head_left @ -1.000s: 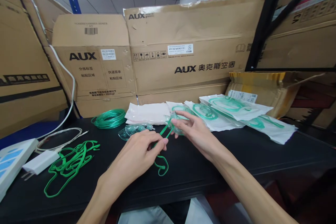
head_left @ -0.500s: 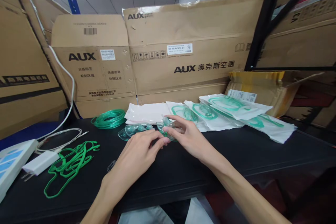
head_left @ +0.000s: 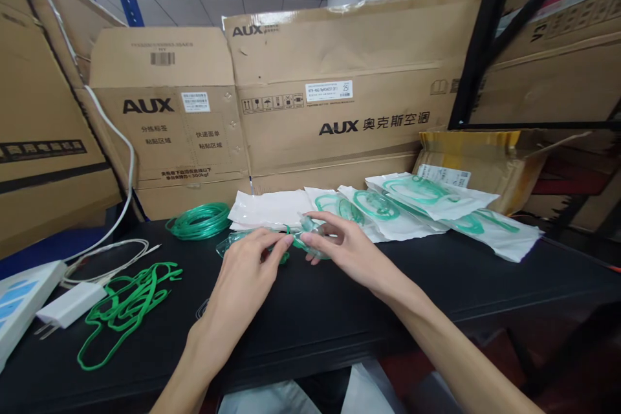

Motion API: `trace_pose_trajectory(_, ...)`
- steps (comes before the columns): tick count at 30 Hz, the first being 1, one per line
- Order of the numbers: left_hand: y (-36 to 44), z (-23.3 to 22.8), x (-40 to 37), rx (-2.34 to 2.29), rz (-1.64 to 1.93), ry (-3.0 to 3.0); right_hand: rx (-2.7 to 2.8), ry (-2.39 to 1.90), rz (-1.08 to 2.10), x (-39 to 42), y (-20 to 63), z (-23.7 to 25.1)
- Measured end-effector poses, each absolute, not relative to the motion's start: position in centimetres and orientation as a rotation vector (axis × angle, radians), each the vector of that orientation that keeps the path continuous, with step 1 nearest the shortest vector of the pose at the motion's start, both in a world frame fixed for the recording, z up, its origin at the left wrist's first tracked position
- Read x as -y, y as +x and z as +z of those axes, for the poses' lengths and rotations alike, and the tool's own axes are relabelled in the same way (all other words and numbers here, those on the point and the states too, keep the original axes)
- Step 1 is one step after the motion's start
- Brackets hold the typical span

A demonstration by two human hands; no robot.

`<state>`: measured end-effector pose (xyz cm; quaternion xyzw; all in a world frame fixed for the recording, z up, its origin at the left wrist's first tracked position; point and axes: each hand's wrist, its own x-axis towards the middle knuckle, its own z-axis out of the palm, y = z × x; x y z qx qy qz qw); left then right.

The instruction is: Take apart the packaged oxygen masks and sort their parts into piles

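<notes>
Stockroom: AUX cartons [head_left: 339, 77], racking [head_left: 478, 45].

Clear glossy plastic mask [head_left: 310, 240], green rubbery straps [head_left: 123, 307], matt black bench [head_left: 436, 284], rough brown cardboard boxes [head_left: 349, 77].

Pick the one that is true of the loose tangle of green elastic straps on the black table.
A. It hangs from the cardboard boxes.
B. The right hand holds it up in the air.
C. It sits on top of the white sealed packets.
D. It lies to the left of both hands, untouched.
D: the tangle of green elastic straps lies flat on the black table, well left of the left hand and right hand, which meet at a clear mask.
</notes>
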<state>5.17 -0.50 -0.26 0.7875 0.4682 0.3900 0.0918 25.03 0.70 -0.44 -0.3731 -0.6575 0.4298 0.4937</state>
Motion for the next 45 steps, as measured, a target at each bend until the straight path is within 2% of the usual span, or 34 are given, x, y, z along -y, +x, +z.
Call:
trace_pose_trajectory(5, 5.3, -0.4, 0.5, -1.426, 0.982, 2.336, 1.614, -0.852, 1.075, -0.3, 24.0, -0.7)
trace_pose_trajectory(14, 5.6, -0.5, 0.7, -1.427, 0.944, 2.393, 1.601, -0.817, 1.116, -0.4, 24.3, -0.7)
trace_pose_trajectory(22, 5.6, -0.3, 1.2, -1.413, 0.866, 2.395, 1.448, -0.962, 0.879, -2.3, 26.9, -0.3)
trace_pose_trajectory(34, 5.2, 0.0, 0.8, -1.399, 0.882, 2.291, 1.755, -0.883, 1.004, -0.3, 25.2, -0.1)
trace_pose_trajectory(45, 5.6, 0.0, 1.0, -1.373, 0.954, 2.263, 1.682, -0.830, 1.045, -0.7, 25.8, -0.1)
